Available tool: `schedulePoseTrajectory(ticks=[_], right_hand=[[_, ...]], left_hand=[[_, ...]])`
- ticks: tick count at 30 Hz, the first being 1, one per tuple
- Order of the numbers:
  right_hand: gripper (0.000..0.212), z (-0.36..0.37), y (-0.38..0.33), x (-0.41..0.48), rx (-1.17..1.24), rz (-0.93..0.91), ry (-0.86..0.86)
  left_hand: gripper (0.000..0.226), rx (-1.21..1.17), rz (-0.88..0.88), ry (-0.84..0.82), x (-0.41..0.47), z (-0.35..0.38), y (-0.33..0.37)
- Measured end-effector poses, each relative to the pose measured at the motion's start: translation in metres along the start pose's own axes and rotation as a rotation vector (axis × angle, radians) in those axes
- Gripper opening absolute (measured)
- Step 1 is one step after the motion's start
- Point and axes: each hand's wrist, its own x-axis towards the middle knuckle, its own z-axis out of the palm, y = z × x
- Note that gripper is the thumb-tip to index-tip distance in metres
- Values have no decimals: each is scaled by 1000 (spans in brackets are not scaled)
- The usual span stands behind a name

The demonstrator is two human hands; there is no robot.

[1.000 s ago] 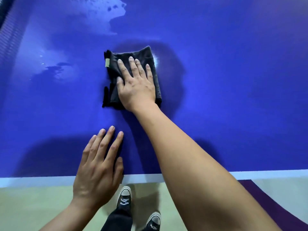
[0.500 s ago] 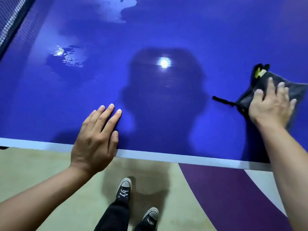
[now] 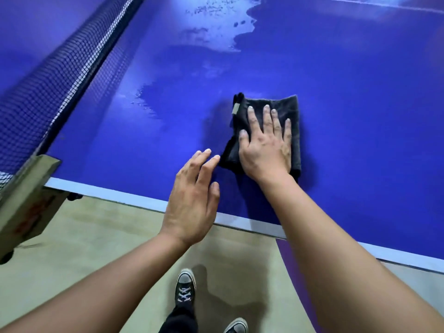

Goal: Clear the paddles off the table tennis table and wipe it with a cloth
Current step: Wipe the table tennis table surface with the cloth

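One net: black mesh with a white top band, running from the lower left up toward the top centre across the blue worktop.
Net clamp: olive-grey bracket with blurred red lettering, fixed at the worktop's near left corner and hanging over the floor.
Edge line: pale stripe along the worktop's near border, slanting down to the right.
Sheen patches: pale, streaky areas on the blue surface beyond the cloth, toward the far side; whether they are wet or only glare I cannot tell.
Left grip: palm down over the near edge of the worktop, fingers straight and close together, holding nothing. The fingertips lie just beside the cloth's near left corner; whether the palm touches the surface I cannot tell.
Shoes: dark lace-up sneakers with white toe caps on the beige floor, below the worktop's edge.
Cloth: dark grey, folded to a rough rectangle, lying flat on the worktop near its front edge, right of the left grip. A small pale tag sits at its far left corner.
Right grip: laid flat on the cloth, fingers straight and spread, pressing it against the worktop; nothing is pinched.
Purple band: a coloured floor area under the right forearm.
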Motion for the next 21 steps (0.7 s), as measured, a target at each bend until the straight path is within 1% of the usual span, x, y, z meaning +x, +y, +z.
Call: schedulePoseTrajectory(ticks=[3, 6, 8, 11, 15, 18, 21], right_hand=[[61, 9, -28, -36, 31, -80, 26], [61, 16, -56, -81, 75, -90, 83], [61, 21, -81, -113, 99, -77, 92], [60, 31, -119, -136, 130, -56, 98], [59, 38, -131, -98, 110, -39, 84], [59, 40, -133, -52, 76, 24, 92], [60, 40, -139, 2, 32, 110, 94]], left_hand=[[51, -26, -160, 74, -13, -15, -16], [52, 35, -223, 74, -27, -37, -50], [52, 64, -271, 73, -26, -48, -73], [51, 39, -298, 66, -9, -59, -94], [50, 35, -192, 37, 21, -67, -112], [49, 75, -146, -10, 48, -71, -132], [49, 153, -117, -92, 67, -76, -143]])
